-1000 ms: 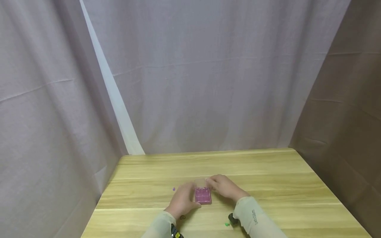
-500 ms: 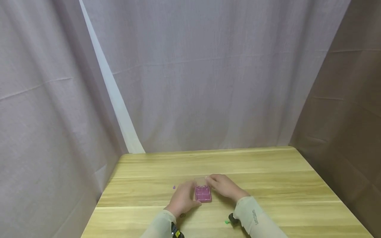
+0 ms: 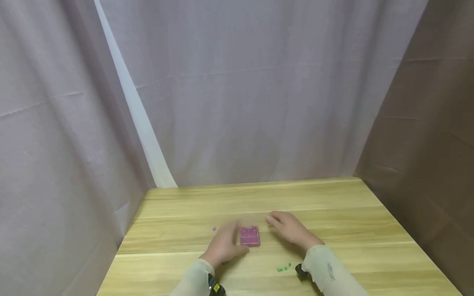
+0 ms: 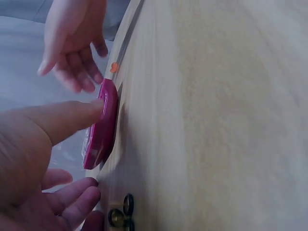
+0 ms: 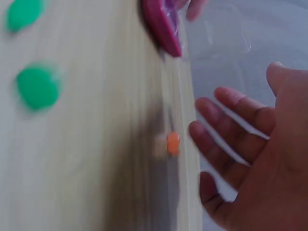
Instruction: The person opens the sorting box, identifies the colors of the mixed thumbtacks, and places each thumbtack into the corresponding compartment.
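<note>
A small square pink pill box (image 3: 249,237) with four compartments lies on the table, its clear lid (image 5: 224,33) swung up at the far side. My left hand (image 3: 224,242) holds the box at its left, thumb against the near edge and fingers around toward the back corner. In the left wrist view the thumb tip presses on the pink side wall (image 4: 105,127). To the right of the box and apart from it, my right hand (image 3: 290,229) hovers with nothing in it. The right wrist view shows its fingers spread and loosely bent.
Several small green pieces (image 3: 279,269) lie on the wooden table (image 3: 333,263) near the right wrist. A purple piece (image 3: 214,228) sits left of the box. An orange piece (image 5: 173,143) lies by the right hand. Dark rings (image 4: 122,214) rest near the left fingers. Curtains (image 3: 237,102) stand behind.
My right hand has let go of the clear lid and moved away to the right. The left hand stays at the box. More green pieces show beside the right wrist.
</note>
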`<control>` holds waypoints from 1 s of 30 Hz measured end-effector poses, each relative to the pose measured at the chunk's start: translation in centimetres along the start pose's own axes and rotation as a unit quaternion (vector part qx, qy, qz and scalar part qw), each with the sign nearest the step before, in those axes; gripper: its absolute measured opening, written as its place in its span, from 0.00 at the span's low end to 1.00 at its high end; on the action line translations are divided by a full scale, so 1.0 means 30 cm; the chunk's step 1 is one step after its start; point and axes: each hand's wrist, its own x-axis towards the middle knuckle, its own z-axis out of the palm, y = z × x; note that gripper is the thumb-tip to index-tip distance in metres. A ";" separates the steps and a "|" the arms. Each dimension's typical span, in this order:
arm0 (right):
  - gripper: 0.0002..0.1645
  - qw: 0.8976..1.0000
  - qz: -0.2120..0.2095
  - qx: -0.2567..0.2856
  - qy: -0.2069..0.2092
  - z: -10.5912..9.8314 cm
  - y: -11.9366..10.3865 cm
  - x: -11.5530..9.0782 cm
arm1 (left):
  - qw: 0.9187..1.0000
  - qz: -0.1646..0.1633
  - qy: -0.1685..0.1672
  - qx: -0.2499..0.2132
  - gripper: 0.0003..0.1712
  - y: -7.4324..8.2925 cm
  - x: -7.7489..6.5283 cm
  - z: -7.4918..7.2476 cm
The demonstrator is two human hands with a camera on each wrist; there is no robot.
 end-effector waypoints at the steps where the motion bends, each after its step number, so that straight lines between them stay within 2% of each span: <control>1: 0.22 1.000 -0.005 -0.004 0.001 -0.005 0.004 -0.008 | 1.000 0.000 0.001 -0.007 0.54 -0.005 -0.007 -0.008; 4: 0.21 0.999 -0.027 -0.018 -0.001 -0.022 0.003 -0.037 | 1.000 0.002 0.006 -0.011 0.49 -0.027 -0.028 -0.038; 7: 0.19 0.998 -0.031 -0.045 0.000 -0.035 -0.001 -0.067 | 1.000 0.017 0.022 0.000 0.44 -0.054 -0.052 -0.077; 10: 0.19 0.997 -0.030 -0.064 0.006 -0.050 0.001 -0.105 | 0.998 0.030 0.043 0.028 0.41 -0.077 -0.085 -0.118; 16: 0.16 0.998 -0.023 -0.064 0.005 -0.070 0.014 -0.169 | 0.993 0.024 0.078 0.086 0.38 -0.113 -0.151 -0.182; 18: 0.16 0.998 -0.019 -0.059 -0.001 -0.072 0.012 -0.180 | 0.992 0.023 0.087 0.093 0.36 -0.120 -0.166 -0.191; 23: 0.16 0.998 -0.029 -0.052 -0.014 -0.074 0.009 -0.192 | 0.993 0.011 0.094 0.076 0.33 -0.112 -0.188 -0.191; 30: 0.07 0.993 -0.055 -0.101 -0.031 -0.081 0.052 -0.205 | 0.993 -0.003 0.101 0.058 0.30 -0.092 -0.196 -0.185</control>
